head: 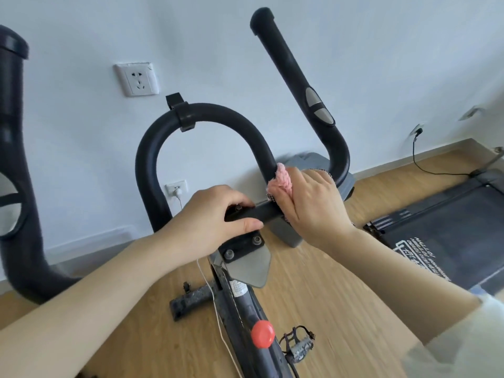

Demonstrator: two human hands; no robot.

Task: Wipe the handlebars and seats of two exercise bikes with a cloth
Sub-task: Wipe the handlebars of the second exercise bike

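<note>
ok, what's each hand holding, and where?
Left hand grips the handlebar at its centre crossbar. Right hand grips the cloth, bunched against the crossbar's right end.

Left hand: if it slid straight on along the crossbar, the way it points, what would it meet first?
The right hand, gripping the pink cloth round the same crossbar. Only a short bare stretch separates it from the left hand; both hold that bar, so depth likely matches.

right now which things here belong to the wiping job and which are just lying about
In the job: cloth, handlebar, left hand, right hand.
Just about: treadmill, socket, red knob, pedal.
</note>
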